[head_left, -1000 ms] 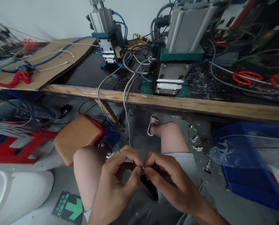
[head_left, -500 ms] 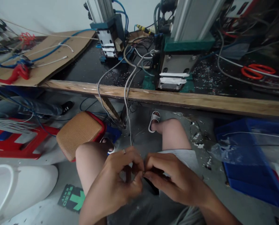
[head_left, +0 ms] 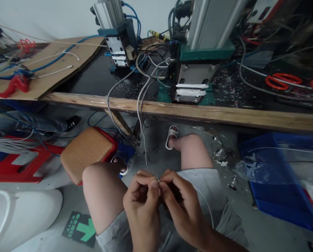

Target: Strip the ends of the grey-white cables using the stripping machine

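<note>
My left hand (head_left: 143,201) and my right hand (head_left: 184,206) meet above my lap, thumbs and forefingers pinched together. Between the touching fingertips a tiny, thin, greyish wire end (head_left: 158,179) pokes out; most of it is covered by the fingers. From behind my right hand a thin white cable (head_left: 207,203) curves down over the grey shorts. Whether it joins the wire end is hidden. Both hands are closed.
Two pneumatic presses (head_left: 118,49) (head_left: 195,73) stand on the black workbench (head_left: 90,80), with cables hanging over its wooden edge. Orange-handled scissors (head_left: 279,81) lie right. Beside me are a woven-topped stool (head_left: 87,154), a white bucket (head_left: 38,210) and a blue bin (head_left: 272,206).
Both hands have turned upward and drawn closer together, the left moving right. The wire end now shows between the fingertips, and the white cable has come into sight beside my right hand.
</note>
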`<state>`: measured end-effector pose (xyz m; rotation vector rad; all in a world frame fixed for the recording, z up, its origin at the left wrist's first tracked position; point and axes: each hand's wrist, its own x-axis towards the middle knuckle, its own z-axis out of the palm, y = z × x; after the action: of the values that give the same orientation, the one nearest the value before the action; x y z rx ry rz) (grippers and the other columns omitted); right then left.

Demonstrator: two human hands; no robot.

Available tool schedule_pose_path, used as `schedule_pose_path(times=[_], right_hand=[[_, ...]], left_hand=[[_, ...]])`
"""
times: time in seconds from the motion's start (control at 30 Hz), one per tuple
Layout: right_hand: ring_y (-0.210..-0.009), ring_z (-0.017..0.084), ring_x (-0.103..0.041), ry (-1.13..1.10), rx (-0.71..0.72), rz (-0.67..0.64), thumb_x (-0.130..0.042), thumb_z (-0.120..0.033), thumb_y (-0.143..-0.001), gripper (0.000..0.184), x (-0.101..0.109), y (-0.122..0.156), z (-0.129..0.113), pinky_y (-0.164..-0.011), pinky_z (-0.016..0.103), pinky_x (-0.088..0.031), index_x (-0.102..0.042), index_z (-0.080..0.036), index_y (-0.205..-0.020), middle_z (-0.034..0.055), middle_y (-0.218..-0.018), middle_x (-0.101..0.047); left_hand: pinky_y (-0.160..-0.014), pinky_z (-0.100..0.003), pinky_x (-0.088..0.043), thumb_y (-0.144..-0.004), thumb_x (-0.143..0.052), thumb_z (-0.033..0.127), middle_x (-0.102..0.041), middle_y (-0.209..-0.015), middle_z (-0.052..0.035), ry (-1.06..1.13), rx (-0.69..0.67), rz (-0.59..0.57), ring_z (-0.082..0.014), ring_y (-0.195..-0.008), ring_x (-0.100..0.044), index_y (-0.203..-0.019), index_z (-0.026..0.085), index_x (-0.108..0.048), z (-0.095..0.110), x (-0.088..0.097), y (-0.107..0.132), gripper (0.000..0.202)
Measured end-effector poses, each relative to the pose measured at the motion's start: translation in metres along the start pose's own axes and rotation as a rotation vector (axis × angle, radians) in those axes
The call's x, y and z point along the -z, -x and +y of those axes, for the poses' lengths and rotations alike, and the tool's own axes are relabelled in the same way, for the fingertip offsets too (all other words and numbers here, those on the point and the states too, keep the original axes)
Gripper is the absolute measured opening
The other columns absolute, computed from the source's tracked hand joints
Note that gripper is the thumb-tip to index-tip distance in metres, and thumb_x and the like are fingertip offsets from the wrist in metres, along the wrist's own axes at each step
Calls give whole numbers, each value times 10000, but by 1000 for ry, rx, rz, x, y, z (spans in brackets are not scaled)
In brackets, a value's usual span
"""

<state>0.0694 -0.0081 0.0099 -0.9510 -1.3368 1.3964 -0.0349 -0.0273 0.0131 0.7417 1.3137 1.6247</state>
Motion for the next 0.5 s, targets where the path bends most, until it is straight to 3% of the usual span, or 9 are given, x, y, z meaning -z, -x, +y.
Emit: schedule_pose_path(times=[0.13, 0.17, 0.27, 0.33, 0.5], right_hand=[[-558, 75, -410, -50, -130, -226, -570, -388, -1012, 296, 16, -8, -4, -492, 197, -298, -557, -174, -806, -39, -653, -446], [-560, 75, -414, -55, -137, -228, -575, -394, -1011, 296, 16, -8, -4, -495, 194, -301, -565, -174, -814, -40, -652, -443], [-605, 83, -446, -51, -102, -61, -547, -409, -1025, 307, 9, -4, 0, -523, 190, -342, -569, -173, -830, -23, -703, -479], [-589, 80, -428, -84, -118, 22, -540, -421, -1026, 318, 3, 0, 4, -508, 188, -340, -554, -173, -827, -23, -709, -482], [-492, 55, -328, -217, -225, 14, -567, -463, -1013, 338, -2, -1, 11, -443, 170, -260, -522, -176, -841, -68, -608, -389]], left_hand=[[-561, -156, -410, -863, -696, 205, -528, -679, 19, -196, -26, -239, -89, -627, -488, -688, 182, -604, 12, 10, -14, 199], [-553, -155, -409, -863, -693, 203, -528, -676, 20, -197, -34, -230, -88, -620, -488, -686, 182, -599, 12, 8, -13, 201], [-553, -155, -429, -903, -673, 249, -519, -709, 32, -60, -44, -5, -87, -619, -493, -719, 196, -580, 1, -4, -3, 212], [-587, -160, -455, -916, -673, 268, -520, -741, 33, -9, -29, 80, -88, -650, -506, -742, 202, -583, -10, -11, 5, 207], [-572, -149, -471, -909, -694, 311, -539, -759, 29, -45, 27, -1, -77, -632, -524, -786, 202, -621, -18, -6, 2, 180]])
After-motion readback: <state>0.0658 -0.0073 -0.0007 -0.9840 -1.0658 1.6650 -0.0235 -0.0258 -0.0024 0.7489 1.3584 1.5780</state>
